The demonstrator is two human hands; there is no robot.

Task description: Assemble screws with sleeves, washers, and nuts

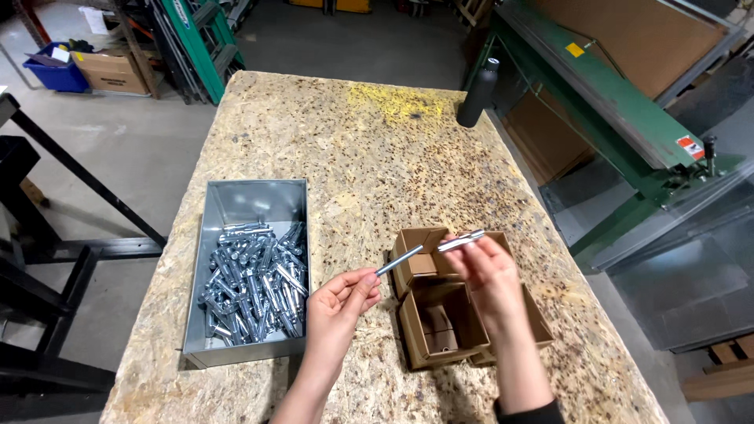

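My left hand [339,302] pinches one end of a slim metal bolt [399,261] that points up and to the right. My right hand [491,276] holds a second shiny metal bolt [461,240] above a small open brown cardboard box [440,314]. Both hands hover over the wooden chipboard table [377,141]. To the left stands a grey metal tray [228,200] filled with several loose silver bolts [255,283].
A dark bottle [478,93] stands at the table's far right edge. A green metal machine [628,118] runs along the right side. A black frame [47,235] stands at the left, with a blue bin [55,72], a cardboard box [110,71] and a green ladder [196,39] behind.
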